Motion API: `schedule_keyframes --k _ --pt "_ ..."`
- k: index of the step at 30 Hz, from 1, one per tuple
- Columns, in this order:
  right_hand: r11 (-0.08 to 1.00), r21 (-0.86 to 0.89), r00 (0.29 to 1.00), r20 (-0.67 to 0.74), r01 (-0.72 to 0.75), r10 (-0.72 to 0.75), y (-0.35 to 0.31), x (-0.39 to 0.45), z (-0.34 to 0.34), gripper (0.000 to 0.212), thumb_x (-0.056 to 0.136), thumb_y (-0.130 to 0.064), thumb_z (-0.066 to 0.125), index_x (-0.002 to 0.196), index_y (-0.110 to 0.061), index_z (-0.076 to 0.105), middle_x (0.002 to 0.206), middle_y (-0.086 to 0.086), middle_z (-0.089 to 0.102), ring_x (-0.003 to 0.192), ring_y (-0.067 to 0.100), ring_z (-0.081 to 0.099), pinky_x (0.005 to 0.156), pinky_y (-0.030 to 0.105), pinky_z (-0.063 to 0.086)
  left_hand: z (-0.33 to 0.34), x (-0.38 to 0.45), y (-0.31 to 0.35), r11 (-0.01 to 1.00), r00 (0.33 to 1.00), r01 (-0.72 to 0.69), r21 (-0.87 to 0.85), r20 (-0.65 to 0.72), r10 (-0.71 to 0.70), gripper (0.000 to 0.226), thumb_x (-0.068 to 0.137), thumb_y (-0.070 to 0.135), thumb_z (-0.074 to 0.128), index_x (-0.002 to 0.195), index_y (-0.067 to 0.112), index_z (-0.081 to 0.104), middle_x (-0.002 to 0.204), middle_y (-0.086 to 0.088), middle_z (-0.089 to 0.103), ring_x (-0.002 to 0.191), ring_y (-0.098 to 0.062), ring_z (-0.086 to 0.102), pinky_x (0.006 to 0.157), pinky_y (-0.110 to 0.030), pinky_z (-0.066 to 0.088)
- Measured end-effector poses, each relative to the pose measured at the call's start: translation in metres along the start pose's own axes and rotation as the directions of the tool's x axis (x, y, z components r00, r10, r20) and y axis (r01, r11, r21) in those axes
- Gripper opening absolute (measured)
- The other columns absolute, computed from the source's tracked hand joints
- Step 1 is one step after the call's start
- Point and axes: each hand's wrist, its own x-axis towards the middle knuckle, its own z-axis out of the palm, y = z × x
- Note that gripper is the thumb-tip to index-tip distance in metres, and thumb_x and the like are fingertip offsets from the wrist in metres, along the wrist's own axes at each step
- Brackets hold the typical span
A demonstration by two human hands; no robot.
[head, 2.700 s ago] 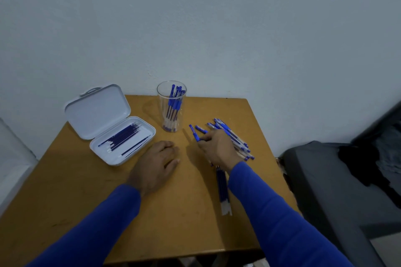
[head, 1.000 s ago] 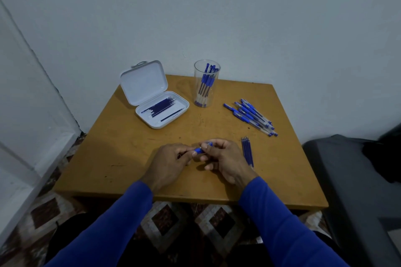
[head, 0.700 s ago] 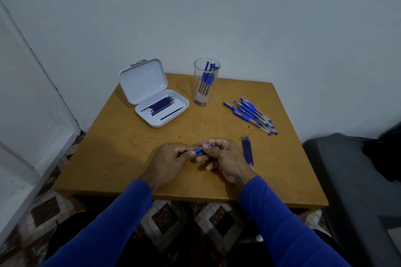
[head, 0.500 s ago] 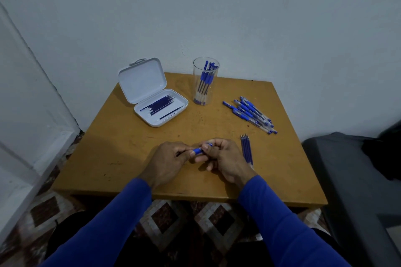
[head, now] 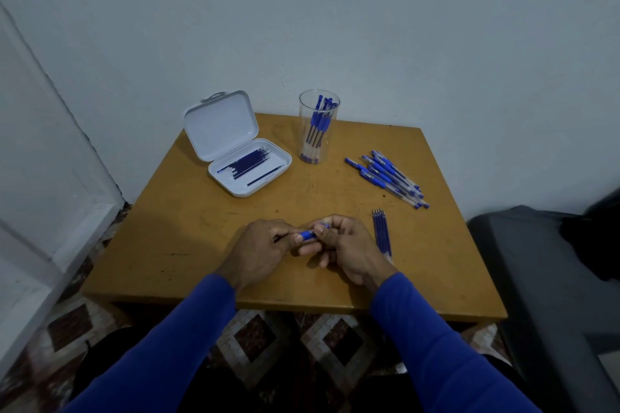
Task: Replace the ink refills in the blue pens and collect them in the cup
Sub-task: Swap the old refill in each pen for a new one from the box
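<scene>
Loose blue pens [head: 385, 176] heaped at right rear of surface [head: 188, 238], short row of refills [head: 381, 231] just beside right hand [head: 349, 250]. Clear cup [head: 318, 127] at rear holding several pens upright; open white case [head: 235, 147] to its left holding dark refills. Left hand [head: 260, 250] and right hand both pinching one blue pen [head: 308, 234] between them, near front edge.

No lettering, label, brand or number is legible on anything in view.
</scene>
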Motion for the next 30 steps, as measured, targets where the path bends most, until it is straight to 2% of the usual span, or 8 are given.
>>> schedule_keyframes --k 8,16,23,27,30 --pt "0.999 0.043 1.0 0.009 -0.005 0.004 0.0007 0.0006 -0.0006 0.028 0.103 -0.007 0.053 0.122 0.015 0.054 0.099 0.027 0.072 0.075 0.021 0.076 0.048 0.023 0.055 -0.0014 0.0019 0.0011 0.999 1.0 0.011 -0.033 0.018 -0.011 0.017 0.098 0.027 0.065 0.109 0.031 0.077 0.085 0.023 0.068 0.081 -0.005 0.064 0.073 -0.023 0.049" --pt "0.999 0.054 1.0 0.019 -0.008 0.007 0.0007 0.0012 -0.0014 0.018 0.103 -0.006 0.052 0.113 0.007 0.059 0.096 0.025 0.073 0.076 0.021 0.076 0.048 0.023 0.054 -0.0018 0.0019 0.004 0.999 1.0 0.001 -0.05 0.022 0.0 0.017 0.098 0.023 0.066 0.109 0.025 0.078 0.078 0.027 0.066 0.076 -0.001 0.061 0.069 -0.015 0.044" --pt "0.998 0.06 1.0 0.013 -0.014 0.013 -0.0002 0.0004 -0.0007 0.022 0.104 -0.006 0.051 0.118 0.01 0.057 0.096 0.025 0.073 0.076 0.021 0.076 0.048 0.023 0.055 -0.0026 0.0019 0.0052 0.998 1.0 0.014 -0.054 0.026 -0.012 0.016 0.097 0.024 0.066 0.106 0.027 0.078 0.08 0.024 0.067 0.076 -0.003 0.062 0.07 -0.02 0.046" --pt "0.999 0.018 0.997 -0.067 0.046 -0.045 0.0015 -0.0004 0.0022 0.024 0.1 -0.006 0.058 0.117 0.011 0.059 0.096 0.023 0.074 0.074 0.02 0.073 0.049 0.024 0.056 -0.0004 0.0005 0.0068 0.997 0.998 0.051 -0.066 -0.025 -0.053 0.012 0.095 0.031 0.069 0.104 0.037 0.075 0.08 0.022 0.07 0.077 -0.001 0.065 0.071 -0.019 0.049" --pt "0.998 0.001 0.991 -0.117 0.058 -0.058 0.0029 0.0015 0.003 0.022 0.097 -0.005 0.062 0.114 0.009 0.064 0.094 0.024 0.071 0.074 0.021 0.07 0.052 0.026 0.059 -0.0004 -0.0003 0.0073 0.999 0.998 0.045 -0.031 -0.034 -0.046 0.014 0.094 0.033 0.069 0.106 0.033 0.076 0.077 0.024 0.069 0.074 0.002 0.064 0.067 -0.014 0.045"
